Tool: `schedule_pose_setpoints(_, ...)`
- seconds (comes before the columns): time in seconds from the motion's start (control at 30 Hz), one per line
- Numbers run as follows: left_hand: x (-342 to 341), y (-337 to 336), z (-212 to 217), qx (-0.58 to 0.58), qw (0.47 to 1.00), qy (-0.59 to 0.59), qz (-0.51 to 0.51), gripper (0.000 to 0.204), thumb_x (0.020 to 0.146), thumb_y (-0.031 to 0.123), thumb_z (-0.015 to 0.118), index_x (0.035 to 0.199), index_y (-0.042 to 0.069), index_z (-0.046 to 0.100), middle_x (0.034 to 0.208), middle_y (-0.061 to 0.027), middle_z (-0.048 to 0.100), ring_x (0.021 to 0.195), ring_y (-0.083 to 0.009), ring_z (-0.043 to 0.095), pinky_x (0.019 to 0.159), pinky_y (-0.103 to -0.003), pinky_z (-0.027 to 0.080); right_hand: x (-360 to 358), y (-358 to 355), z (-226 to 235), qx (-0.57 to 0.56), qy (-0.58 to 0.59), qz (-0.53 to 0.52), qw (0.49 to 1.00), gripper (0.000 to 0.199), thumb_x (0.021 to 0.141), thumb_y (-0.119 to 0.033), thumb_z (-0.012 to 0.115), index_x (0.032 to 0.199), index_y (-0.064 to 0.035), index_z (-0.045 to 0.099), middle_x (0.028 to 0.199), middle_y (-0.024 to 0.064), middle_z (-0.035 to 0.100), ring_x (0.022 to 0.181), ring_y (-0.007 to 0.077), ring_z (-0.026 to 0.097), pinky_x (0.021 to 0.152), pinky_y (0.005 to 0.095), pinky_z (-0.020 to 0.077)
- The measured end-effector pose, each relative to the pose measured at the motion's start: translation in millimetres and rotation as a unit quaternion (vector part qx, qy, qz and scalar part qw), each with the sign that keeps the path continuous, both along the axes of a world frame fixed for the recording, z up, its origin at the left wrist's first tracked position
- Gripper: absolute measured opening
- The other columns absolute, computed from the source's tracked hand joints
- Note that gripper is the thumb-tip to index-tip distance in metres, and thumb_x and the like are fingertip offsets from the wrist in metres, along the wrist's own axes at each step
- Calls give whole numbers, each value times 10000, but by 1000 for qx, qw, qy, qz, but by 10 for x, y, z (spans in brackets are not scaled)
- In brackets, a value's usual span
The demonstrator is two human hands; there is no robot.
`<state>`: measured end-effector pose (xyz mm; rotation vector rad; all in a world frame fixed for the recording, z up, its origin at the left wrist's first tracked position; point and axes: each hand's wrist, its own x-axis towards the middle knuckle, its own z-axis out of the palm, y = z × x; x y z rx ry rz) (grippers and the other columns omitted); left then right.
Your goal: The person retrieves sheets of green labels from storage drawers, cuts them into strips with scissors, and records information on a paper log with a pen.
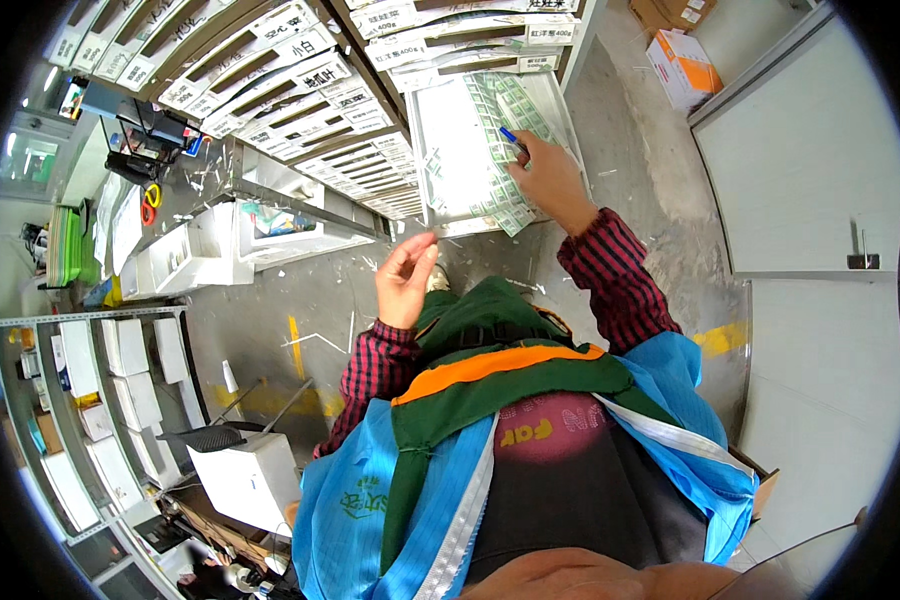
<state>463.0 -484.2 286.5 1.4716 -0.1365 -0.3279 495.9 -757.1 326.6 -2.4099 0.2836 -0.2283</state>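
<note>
A white drawer (443, 140) is pulled out of the cabinet in front of me, with sheets of small green-and-white labels (510, 115) lying in it. Over the right part of these sheets, my right hand (550, 180) is closed on a blue-capped pen (511, 136). My left hand (406, 283) is raised just short of the drawer's near left corner, apart from it. Its thumb and fingertips are pinched together; whatever they may hold is too small to make out. Strong glare whitens the drawer's middle.
A cabinet of labelled shallow drawers (320, 100) rises ahead and to the left. Scissors (151, 195) lie on a workbench at left. Shelving with white boxes (125, 347) and a white box on a chair (245, 480) stand lower left. White doors (810, 170) line the right; paper scraps litter the floor.
</note>
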Motion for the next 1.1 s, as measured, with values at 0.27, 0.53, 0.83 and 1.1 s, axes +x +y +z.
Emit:
schedule_pose_setpoints(0.27, 383, -374, 219, -255, 922, 279, -84, 453, 962, 339, 537, 1299, 41, 480, 1222, -95, 598, 1068, -205, 600, 907, -369, 494, -862, 553, 314, 73, -35, 234, 969, 377, 780, -216, 708, 1126, -99, 615, 851, 116, 656, 769, 291, 643, 687, 364, 495)
schedule_pose_setpoints(0.53, 296, -293, 37, -198, 958, 208, -9, 200, 868, 15, 645, 1068, 18, 649, 1057, -95, 682, 930, -174, 653, 827, -320, 520, -399, -214, -245, -82, -74, -9, 994, 552, 775, -258, 705, 1247, -50, 507, 1144, 169, 567, 888, 349, 642, 742, 427, 524)
schedule_pose_setpoints(0.83, 161, -90, -4, -213, 956, 191, 61, 210, 865, 13, 649, 1074, 29, 644, 1052, -84, 680, 931, -172, 651, 833, -313, 518, 144, -528, -373, -222, 20, -46, 974, 586, 762, -255, 707, 1255, -59, 459, 1147, 236, 519, 833, 391, 652, 687, 446, 550)
schedule_pose_setpoints(1.1, 168, 120, -38, -218, 952, 173, 128, 215, 869, 13, 640, 1083, 36, 639, 1068, -68, 674, 948, -162, 640, 839, -303, 511, 249, -337, -534, -187, 68, 3, 980, 700, 660, -411, 782, 1172, -10, 523, 1000, 192, 615, 899, 363, 639, 774, 441, 522)
